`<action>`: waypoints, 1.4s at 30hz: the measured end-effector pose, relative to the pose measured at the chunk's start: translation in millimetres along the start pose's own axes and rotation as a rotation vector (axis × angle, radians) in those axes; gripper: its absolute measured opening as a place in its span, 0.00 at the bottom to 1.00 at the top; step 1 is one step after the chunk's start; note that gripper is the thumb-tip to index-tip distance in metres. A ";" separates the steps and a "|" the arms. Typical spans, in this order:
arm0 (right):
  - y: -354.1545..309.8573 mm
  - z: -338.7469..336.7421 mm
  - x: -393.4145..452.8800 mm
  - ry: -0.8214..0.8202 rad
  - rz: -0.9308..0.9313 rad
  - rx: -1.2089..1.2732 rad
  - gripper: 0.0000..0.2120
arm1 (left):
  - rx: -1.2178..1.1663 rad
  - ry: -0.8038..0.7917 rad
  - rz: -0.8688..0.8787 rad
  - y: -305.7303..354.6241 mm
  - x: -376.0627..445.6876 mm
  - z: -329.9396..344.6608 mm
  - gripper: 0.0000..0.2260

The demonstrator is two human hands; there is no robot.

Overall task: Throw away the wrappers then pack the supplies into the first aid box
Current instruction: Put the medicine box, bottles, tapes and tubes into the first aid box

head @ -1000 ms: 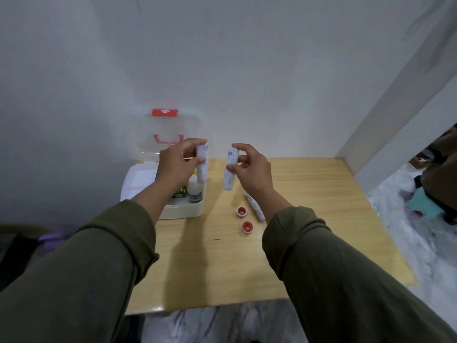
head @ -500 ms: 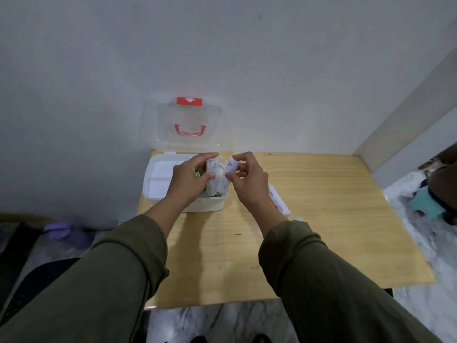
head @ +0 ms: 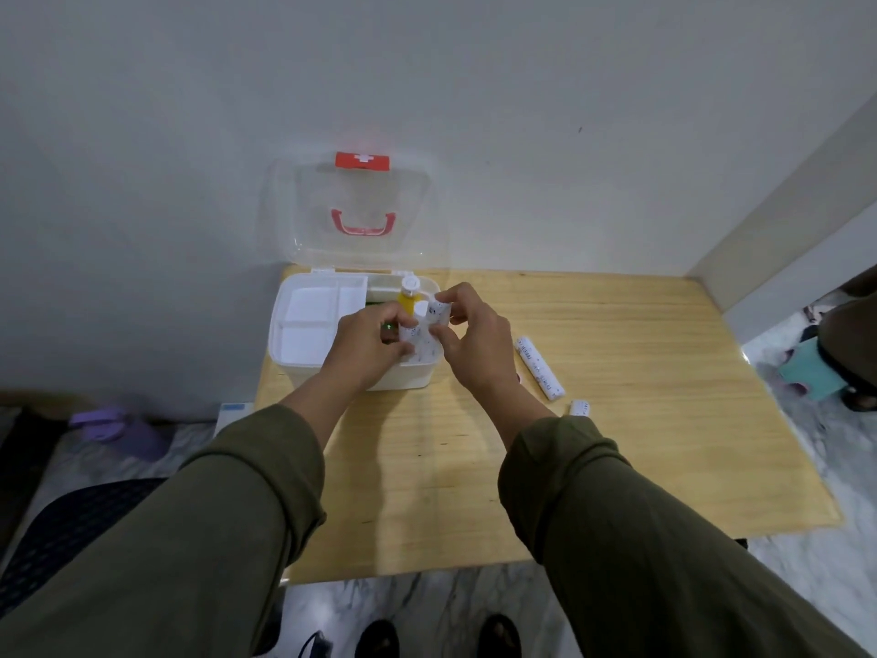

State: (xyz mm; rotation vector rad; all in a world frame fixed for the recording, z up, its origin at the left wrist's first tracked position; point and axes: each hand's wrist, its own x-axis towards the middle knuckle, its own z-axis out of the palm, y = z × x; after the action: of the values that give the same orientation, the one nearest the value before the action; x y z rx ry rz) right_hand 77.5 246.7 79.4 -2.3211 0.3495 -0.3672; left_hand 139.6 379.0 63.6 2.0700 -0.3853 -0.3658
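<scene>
Head view: left hand (head: 365, 346) and right hand (head: 474, 341) each pinch a near-upright bandage roll (head: 439, 312) over the first aid box (head: 303, 368).

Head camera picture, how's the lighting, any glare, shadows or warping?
Head view: soft, even light; faint glare on the first aid box's clear lid; a soft shadow on the table under the arms; wide-angle lens bows the table edges; print on the rolls is too blurred to read.

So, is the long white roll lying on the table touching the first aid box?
Apart. The head view shows bare wood between the long white roll and the first aid box, with the right hand between them.
</scene>
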 end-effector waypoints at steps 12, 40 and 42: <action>5.2 -1.5 0.4 -0.125 -0.011 -0.113 0.12 | 0.158 -0.020 -0.007 -2.4 9.1 3.8 0.09; 18.2 -4.1 -9.5 -0.124 -0.019 -0.114 0.13 | 0.178 -0.094 0.051 -4.5 -0.7 -3.2 0.18; 18.2 -11.2 -10.9 -0.105 -0.011 -0.104 0.17 | 0.162 -0.076 0.054 -1.8 -1.9 -5.1 0.18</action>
State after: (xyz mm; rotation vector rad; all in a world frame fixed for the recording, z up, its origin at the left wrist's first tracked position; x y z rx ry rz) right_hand 60.9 231.1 72.2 -2.4341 0.3105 -0.2366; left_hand 140.3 384.6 64.7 2.2029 -0.5308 -0.3925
